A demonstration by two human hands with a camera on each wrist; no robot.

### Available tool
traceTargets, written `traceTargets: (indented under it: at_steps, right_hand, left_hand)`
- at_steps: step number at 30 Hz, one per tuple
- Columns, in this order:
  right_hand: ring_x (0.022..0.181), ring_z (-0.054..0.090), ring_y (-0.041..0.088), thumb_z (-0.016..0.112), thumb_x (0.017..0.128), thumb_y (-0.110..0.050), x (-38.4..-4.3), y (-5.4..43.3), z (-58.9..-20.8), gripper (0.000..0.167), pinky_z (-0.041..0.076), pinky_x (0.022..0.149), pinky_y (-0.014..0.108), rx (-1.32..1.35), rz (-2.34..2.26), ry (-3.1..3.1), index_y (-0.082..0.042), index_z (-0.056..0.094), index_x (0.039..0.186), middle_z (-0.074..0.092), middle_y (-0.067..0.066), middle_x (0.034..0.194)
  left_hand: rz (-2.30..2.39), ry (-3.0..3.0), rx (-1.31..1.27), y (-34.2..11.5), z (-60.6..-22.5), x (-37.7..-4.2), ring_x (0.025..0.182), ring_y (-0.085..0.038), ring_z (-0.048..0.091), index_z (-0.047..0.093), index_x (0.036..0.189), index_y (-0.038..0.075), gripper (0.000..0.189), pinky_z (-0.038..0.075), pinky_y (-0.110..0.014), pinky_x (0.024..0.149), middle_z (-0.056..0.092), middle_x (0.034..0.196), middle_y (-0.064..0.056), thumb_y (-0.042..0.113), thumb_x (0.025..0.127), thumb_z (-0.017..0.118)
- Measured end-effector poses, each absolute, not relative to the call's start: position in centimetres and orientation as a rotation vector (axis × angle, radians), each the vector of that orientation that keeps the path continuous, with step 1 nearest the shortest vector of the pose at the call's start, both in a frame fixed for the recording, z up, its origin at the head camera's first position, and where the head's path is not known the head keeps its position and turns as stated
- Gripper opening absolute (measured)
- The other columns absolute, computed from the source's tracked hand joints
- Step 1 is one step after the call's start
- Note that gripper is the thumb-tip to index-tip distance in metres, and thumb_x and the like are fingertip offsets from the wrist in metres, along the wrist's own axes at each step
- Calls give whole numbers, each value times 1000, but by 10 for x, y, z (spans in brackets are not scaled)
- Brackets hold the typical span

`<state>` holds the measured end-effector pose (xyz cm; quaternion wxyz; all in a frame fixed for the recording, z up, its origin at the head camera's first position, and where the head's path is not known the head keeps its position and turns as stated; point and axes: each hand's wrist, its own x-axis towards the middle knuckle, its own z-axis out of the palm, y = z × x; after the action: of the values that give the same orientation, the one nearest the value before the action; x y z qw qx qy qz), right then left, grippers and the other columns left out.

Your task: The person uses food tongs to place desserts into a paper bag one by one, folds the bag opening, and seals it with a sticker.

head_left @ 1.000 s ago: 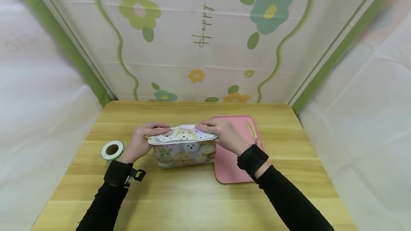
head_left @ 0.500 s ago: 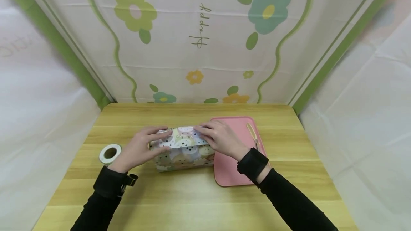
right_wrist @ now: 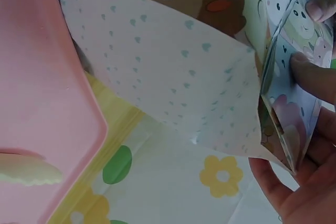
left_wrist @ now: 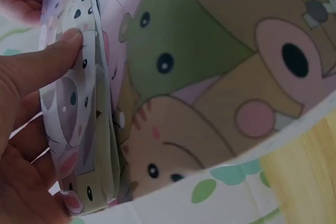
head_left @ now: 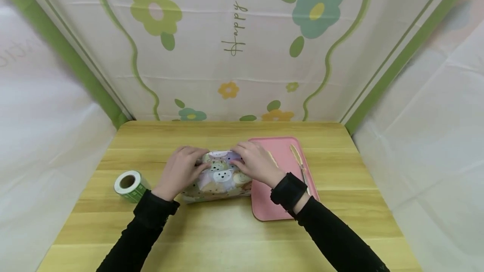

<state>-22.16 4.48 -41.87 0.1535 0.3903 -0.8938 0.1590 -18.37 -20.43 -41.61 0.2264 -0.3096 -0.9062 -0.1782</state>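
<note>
A paper bag [head_left: 221, 179] printed with cartoon animals stands on the table in the head view, its top folded over toward the person. My left hand [head_left: 181, 173] pinches the left part of the folded top; in the left wrist view its thumb [left_wrist: 58, 59] presses on the flap [left_wrist: 79, 114] with the fingers behind. Near the right end, my right hand [head_left: 259, 163] grips the same fold. In the right wrist view, the bag's heart-patterned side panel [right_wrist: 157, 66] shows, and the right thumb [right_wrist: 315, 77] lies on the fold.
Right of the bag lies a pink tray [head_left: 268, 205], bearing a utensil with a cream scalloped tip [head_left: 296, 153] and a metal shaft. Another cream piece [head_left: 273, 158] shows beside the right hand. A green and white label roll [head_left: 132, 188] stands at left. Printed cloth [head_left: 204, 62] hangs behind.
The folded top has come down lower against the bag's front. The left hand loosened, spread its fingers, then moved right and pinched the fold again. The right hand has stayed at its end.
</note>
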Motion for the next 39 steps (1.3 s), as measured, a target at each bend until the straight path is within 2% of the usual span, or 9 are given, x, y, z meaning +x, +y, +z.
traceTargets:
  at_steps: [3,9,14,18,21,23,31,35,39]
  right_hand:
    - [83,60,14,75,90,-27,-222,42,-418,26,48,74,30,1119,474,-2584,-10,70,108,64,1,95]
    - [86,63,14,74,91,-28,-222,33,-417,26,49,76,30,1164,437,-2593,-11,71,110,67,1,97]
    - [85,63,13,70,93,-30,-220,17,-419,28,49,73,27,1217,382,-2611,-12,70,114,68,1,100]
    - [65,57,7,70,94,-28,-221,4,-418,17,44,58,23,1251,390,-2608,-13,74,102,66,-3,82]
    - [51,44,6,73,91,-28,-225,1,-416,12,35,48,23,1230,329,-2582,-17,75,88,56,-6,63]
    - [47,40,5,74,91,-29,-228,2,-416,12,31,46,22,1230,327,-2578,-19,75,84,50,-8,58]
    - [51,48,0,72,92,-16,-240,36,-413,7,38,52,20,1334,704,-2633,-13,78,92,68,-4,72]
    - [52,46,0,73,90,-10,-243,62,-410,13,39,53,21,1368,711,-2612,-10,78,101,65,-5,69]
    - [55,46,1,71,91,-5,-241,71,-410,14,40,55,21,1392,650,-2591,-11,78,102,62,-7,69]
  left_hand:
    - [-513,-2512,-853,-203,-414,-186,96,-27,63,71,116,5,36,45,-39,92,68,106,-12,17,84,80]
    - [-518,-2550,-882,-204,-411,-188,98,-25,61,71,116,6,35,48,-35,84,67,108,-11,19,84,80]
    - [-600,-2558,-905,-207,-414,-193,80,-15,60,76,106,10,25,47,-28,65,68,97,-4,18,83,81]
    - [-646,-2533,-953,-208,-417,-198,66,-6,53,79,96,14,15,41,-24,55,65,84,4,17,82,82]
    - [-644,-2503,-993,-208,-419,-202,65,-5,51,78,91,16,9,41,-24,54,63,80,6,15,82,81]
    - [-635,-2497,-1016,-210,-420,-206,66,-6,52,78,89,15,7,42,-24,55,63,81,5,16,83,81]
    - [-620,-2538,-982,-246,-425,-208,61,-1,49,74,81,20,7,40,-25,54,56,75,12,17,83,80]
    - [-616,-2496,-1022,-261,-427,-208,60,1,49,75,80,21,9,39,-25,53,56,72,15,14,85,79]
    - [-594,-2492,-1039,-264,-425,-205,62,0,51,78,85,20,4,39,-24,54,59,74,13,15,86,77]
